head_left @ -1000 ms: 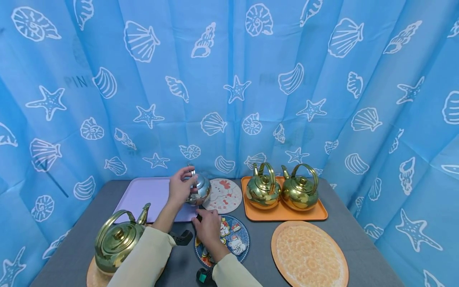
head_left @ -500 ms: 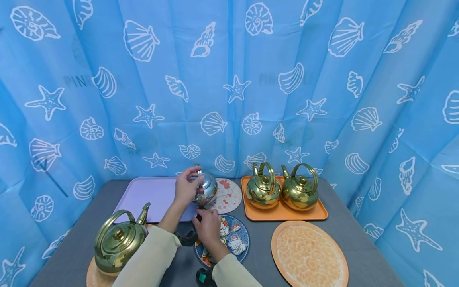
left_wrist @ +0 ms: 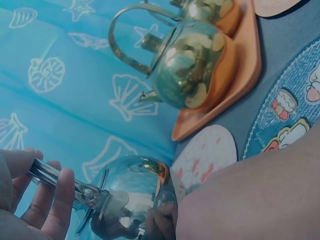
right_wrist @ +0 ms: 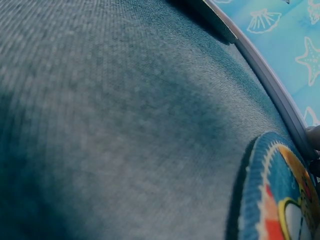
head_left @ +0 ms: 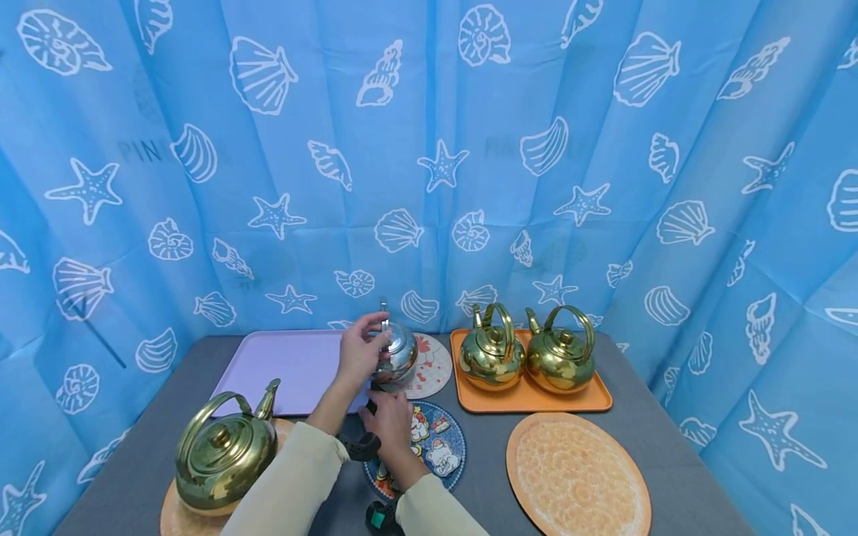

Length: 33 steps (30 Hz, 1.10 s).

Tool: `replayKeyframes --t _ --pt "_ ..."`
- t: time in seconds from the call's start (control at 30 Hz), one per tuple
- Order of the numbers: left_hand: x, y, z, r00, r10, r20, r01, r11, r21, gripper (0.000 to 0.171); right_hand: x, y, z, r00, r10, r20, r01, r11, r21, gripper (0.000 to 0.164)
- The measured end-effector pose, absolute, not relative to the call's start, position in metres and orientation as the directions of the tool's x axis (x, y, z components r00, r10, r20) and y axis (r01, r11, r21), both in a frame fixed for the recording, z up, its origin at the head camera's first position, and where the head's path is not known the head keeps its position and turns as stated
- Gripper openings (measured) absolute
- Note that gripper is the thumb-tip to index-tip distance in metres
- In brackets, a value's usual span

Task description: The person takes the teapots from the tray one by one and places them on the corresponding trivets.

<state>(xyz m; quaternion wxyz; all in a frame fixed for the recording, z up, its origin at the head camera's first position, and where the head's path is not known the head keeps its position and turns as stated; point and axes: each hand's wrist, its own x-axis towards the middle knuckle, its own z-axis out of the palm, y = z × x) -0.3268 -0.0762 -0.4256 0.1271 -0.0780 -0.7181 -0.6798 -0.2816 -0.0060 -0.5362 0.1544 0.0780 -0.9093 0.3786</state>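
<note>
My left hand (head_left: 360, 356) grips the upright handle of a silver kettle (left_wrist: 132, 200). Fingers (left_wrist: 61, 202) wrap that handle in the left wrist view. The kettle (head_left: 400, 356) overlaps the left part of a white round placemat (head_left: 432, 368) with red figures. My right hand (head_left: 392, 424) lies low over a blue cartoon placemat (head_left: 442, 454), its fingertips right at the near right corner of the purple tray (head_left: 284, 365). I cannot tell whether those fingers pinch the tray's rim. Only bits of them show at the right wrist view's edge.
Two gold kettles (head_left: 492, 357) stand on an orange tray (head_left: 536, 403) at the back right. Another gold kettle (head_left: 224, 461) is at the near left on a tan round mat (head_left: 191, 517). A larger tan mat (head_left: 578, 476) lies front right. Behind hangs a blue shell curtain (head_left: 429, 186).
My left hand has carried the silver kettle to the right, from the purple tray's right side to over the white placemat. My right hand has hardly moved.
</note>
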Motion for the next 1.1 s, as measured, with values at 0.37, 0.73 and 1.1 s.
replayKeyframes --t 0.37,0.73,1.1 --pt "-0.324 -0.063 -0.425 -0.958 -0.059 0.28 0.274 0.087 0.958 0.029 -0.283 -0.007 -0.54 -0.942 -0.006 0.335 -0.25 0.678 -0.692 0.028" --pt "-0.327 -0.053 -0.43 -0.955 -0.035 0.296 0.291 0.101 0.951 0.031 -0.283 -0.008 -0.545 -0.939 0.053 0.34 -0.204 0.709 -0.675 0.023" --pt "-0.329 -0.042 -0.434 -0.965 -0.027 0.26 0.255 0.121 0.959 0.033 -0.285 -0.009 -0.548 -0.936 0.07 0.345 -0.185 0.734 -0.653 0.016"
